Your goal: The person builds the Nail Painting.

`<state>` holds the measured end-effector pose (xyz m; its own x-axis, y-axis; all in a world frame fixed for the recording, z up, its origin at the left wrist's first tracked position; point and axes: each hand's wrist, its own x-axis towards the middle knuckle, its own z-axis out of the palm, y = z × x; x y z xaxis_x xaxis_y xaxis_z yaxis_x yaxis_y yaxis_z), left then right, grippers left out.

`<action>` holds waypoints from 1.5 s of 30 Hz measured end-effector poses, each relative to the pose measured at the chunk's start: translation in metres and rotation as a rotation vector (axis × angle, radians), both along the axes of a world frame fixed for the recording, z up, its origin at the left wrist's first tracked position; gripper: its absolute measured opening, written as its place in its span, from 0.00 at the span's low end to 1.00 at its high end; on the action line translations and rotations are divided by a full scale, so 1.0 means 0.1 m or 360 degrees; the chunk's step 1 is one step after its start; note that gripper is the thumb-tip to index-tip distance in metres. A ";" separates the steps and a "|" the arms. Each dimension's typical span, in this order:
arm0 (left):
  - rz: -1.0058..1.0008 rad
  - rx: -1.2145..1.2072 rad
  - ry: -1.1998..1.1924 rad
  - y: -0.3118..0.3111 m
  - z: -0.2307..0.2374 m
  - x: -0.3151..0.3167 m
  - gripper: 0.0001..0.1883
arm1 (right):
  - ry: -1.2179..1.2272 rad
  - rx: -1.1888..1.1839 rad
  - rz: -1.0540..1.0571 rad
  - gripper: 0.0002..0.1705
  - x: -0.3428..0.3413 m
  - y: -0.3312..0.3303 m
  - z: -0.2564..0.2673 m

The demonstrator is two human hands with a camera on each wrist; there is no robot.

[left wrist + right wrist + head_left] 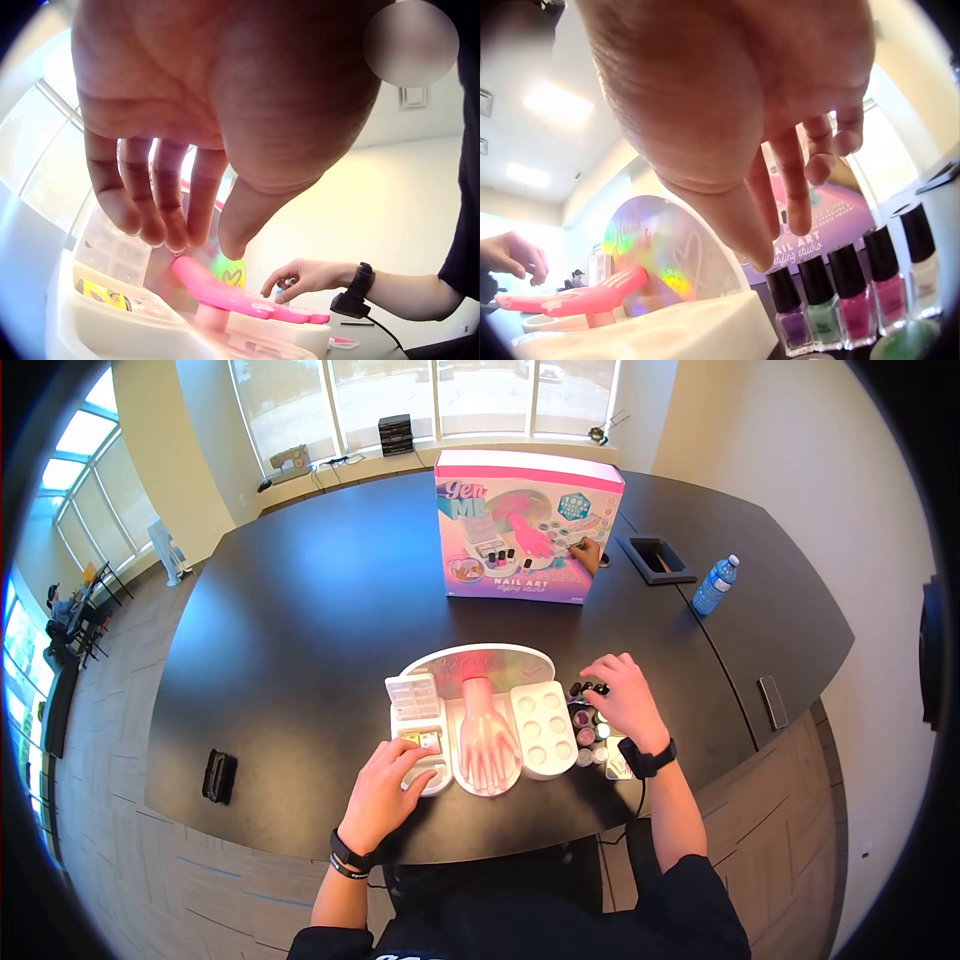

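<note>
A white nail art station (pixel 543 765) stands near the table's front edge, with a pink model hand (pixel 484 735) in its middle and a shiny curved panel behind. Over its left tray hovers my left hand (pixel 383 785), fingers loosely bent and holding nothing. Small yellow and white packets (pixel 105 295) lie in that tray. My right hand (pixel 625 700) is above a row of nail polish bottles (pixel 856 307) with black caps, in purple, green, pinks and clear. The right thumb and fingertips hang close over the caps, with nothing between them.
Small round pots (pixel 585 737) sit right of the station. A large nail art box (pixel 530 530) stands behind it. A water bottle (pixel 715 585), a phone (pixel 772 702) and a black case (pixel 219 776) lie farther out on the dark table.
</note>
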<state>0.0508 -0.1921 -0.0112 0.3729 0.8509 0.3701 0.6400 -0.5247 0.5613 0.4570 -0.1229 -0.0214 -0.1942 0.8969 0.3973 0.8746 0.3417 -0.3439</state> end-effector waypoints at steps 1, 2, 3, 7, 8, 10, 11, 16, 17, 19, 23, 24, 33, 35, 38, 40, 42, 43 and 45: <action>0.0000 0.0000 -0.0003 -0.01 0.01 -0.01 0.16 | -0.0003 0.0000 0.0000 0.16 -0.02 0.02 -0.03; 0.0020 -0.0010 0.0003 -0.02 0.03 -0.01 0.16 | -0.0031 -0.0001 0.0032 0.16 -0.03 0.05 -0.05; 0.0041 -0.0019 0.0011 -0.03 0.04 -0.01 0.17 | -0.0057 -0.0002 0.0066 0.16 -0.04 0.07 -0.06; 0.0059 -0.0034 0.0010 -0.05 0.06 -0.03 0.17 | -0.0091 -0.0036 0.0053 0.16 -0.04 0.12 -0.14; 0.0054 -0.0018 -0.0003 -0.06 0.06 -0.02 0.17 | -0.0094 -0.0023 0.0057 0.15 -0.03 0.13 -0.16; 0.0050 0.0000 -0.0016 -0.06 0.08 -0.01 0.16 | -0.0098 -0.0008 0.0063 0.14 -0.03 0.14 -0.19; 0.0057 -0.0042 -0.0020 -0.07 0.11 0.00 0.16 | -0.0100 -0.0029 0.0047 0.13 -0.03 0.15 -0.20; 0.0077 -0.0060 -0.0037 -0.06 0.15 -0.01 0.15 | -0.0072 -0.0113 0.0018 0.12 -0.06 0.14 -0.21; 0.0077 -0.0058 -0.0048 -0.06 0.16 -0.01 0.15 | -0.0082 -0.0116 0.0003 0.11 -0.08 0.13 -0.19; 0.0080 -0.0053 -0.0058 -0.06 0.17 -0.02 0.15 | -0.0091 -0.0115 -0.0009 0.11 -0.11 0.11 -0.13; 0.0039 0.0059 -0.0057 -0.05 0.19 -0.02 0.15 | -0.0026 0.0037 -0.0009 0.10 -0.17 0.03 0.00; 0.0032 0.0075 -0.0062 -0.05 0.19 -0.01 0.15 | -0.0009 0.0093 -0.0007 0.10 -0.20 0.00 0.04; -0.0112 0.0041 -0.0207 -0.07 0.31 0.18 0.17 | 0.0304 0.0155 0.0392 0.12 -0.78 -0.45 0.52; -0.0128 -0.0001 -0.0212 -0.07 0.31 0.22 0.19 | 0.0298 0.0137 0.0448 0.13 -0.88 -0.48 0.52; -0.0225 -0.0016 -0.0241 -0.05 0.33 0.29 0.20 | 0.0450 0.0086 0.0644 0.12 -1.03 -0.52 0.59; -0.0252 -0.0054 -0.0261 -0.04 0.34 0.33 0.21 | 0.0495 0.0047 0.0678 0.12 -1.12 -0.52 0.58; -0.0276 -0.0094 -0.0282 -0.02 0.35 0.36 0.22 | 0.0557 -0.0039 0.0732 0.11 -1.19 -0.54 0.59; -0.0283 -0.0067 -0.0300 -0.01 0.33 0.38 0.21 | 0.0558 -0.0043 0.0734 0.11 -1.22 -0.53 0.58; -0.0287 -0.0047 -0.0319 0.00 0.31 0.38 0.21 | 0.0601 -0.0084 0.0781 0.12 -1.27 -0.53 0.56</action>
